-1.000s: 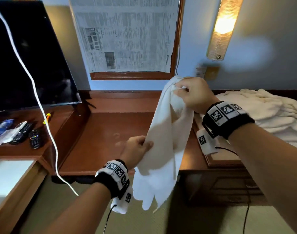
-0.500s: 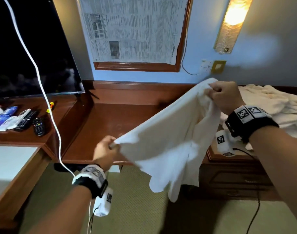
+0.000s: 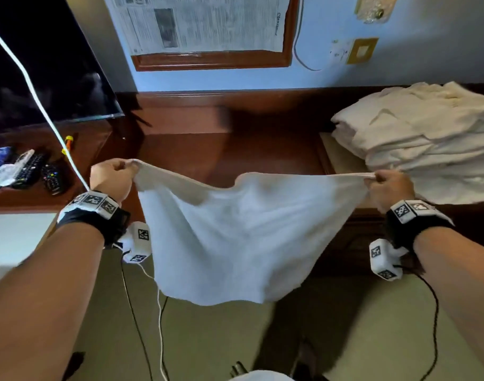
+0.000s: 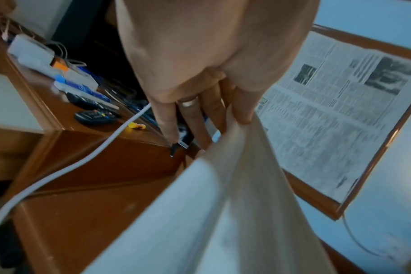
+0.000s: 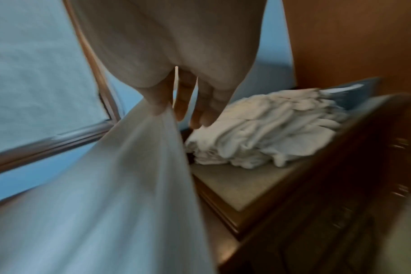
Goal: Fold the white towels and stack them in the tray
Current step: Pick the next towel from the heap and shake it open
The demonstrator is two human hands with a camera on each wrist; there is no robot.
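Towel [image 3: 243, 237]: unfolded, stretched between left hand [image 3: 111, 176] and right hand [image 3: 390, 189], fingers pinching its top corners. Pile [image 3: 422, 138] at 2 o'clock awaits folding; tray unidentifiable.

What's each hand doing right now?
Left hand: pinches one top corner of the white towel.
Right hand: pinches the other top corner.

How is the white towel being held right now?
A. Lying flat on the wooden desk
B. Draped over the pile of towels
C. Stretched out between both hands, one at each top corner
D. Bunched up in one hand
C: the left hand and the right hand each pinch a top corner, and the white towel hangs spread between them in the air.
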